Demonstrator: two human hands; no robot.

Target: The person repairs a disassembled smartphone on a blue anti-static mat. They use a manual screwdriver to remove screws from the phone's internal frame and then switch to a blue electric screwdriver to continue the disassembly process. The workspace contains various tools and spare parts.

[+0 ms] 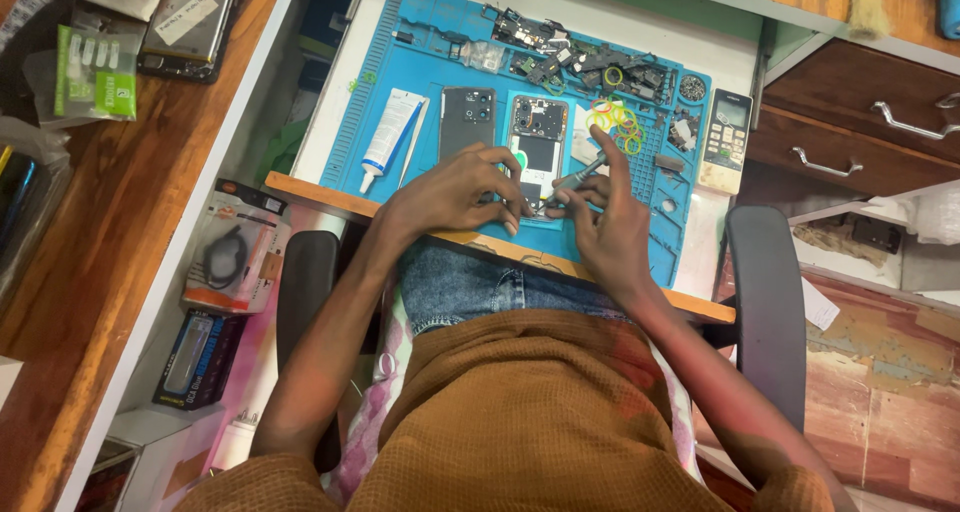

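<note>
On the blue work mat (420, 62), near its front edge, lies an opened phone (537, 142) with its back off, circuit boards and a pale battery patch showing. Both hands are bunched at its near end. The left hand (455, 194) rests on the mat with its fingers curled together, the tips pressing down on the phone's lower left corner, as far as I can see from here. The right hand (608, 227) is closed around a slim grey tool (580, 172), thumb and fingers pinching the shaft, the index finger stretched out straight toward the far side; the tool's tip points in at the phone's bottom edge, just beside the left fingertips.

That phone looks light, stiff and flat, but with the cover gone I would call it fragile: bare boards and thin connectors that will not forgive a slip. The safe hold seems to be by the rim of the frame, at the long edges or corners, never on the exposed middle. The tool is thin and probably slippery, so a pinch low on the shaft suits it.

Left of the phone lies its dark back cover (467, 117), then a white glue tube (388, 127). Coloured rubber rings (618, 122) sit to the right, and a small remote (727, 137) lies further right, past the mat's edge.
</note>
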